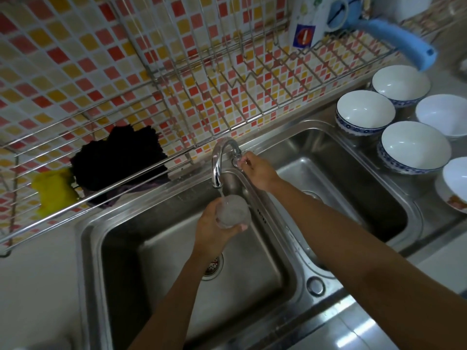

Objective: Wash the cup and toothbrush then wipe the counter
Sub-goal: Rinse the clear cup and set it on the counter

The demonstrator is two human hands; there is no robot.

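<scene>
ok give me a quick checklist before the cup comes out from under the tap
1. Clear glass cup gripped in left hand: ok.
2. Cup under the spout of the curved chrome tap, with water running into it: ok.
3. Right hand on the tap's control, ready to shut the water off: ok.
4. Cup inside rinsed clean: cannot tell, water blurs it.
5. Toothbrush within reach: cannot tell, none seen.
6. Left steel sink basin free of dishes below the cup: ok.
</scene>
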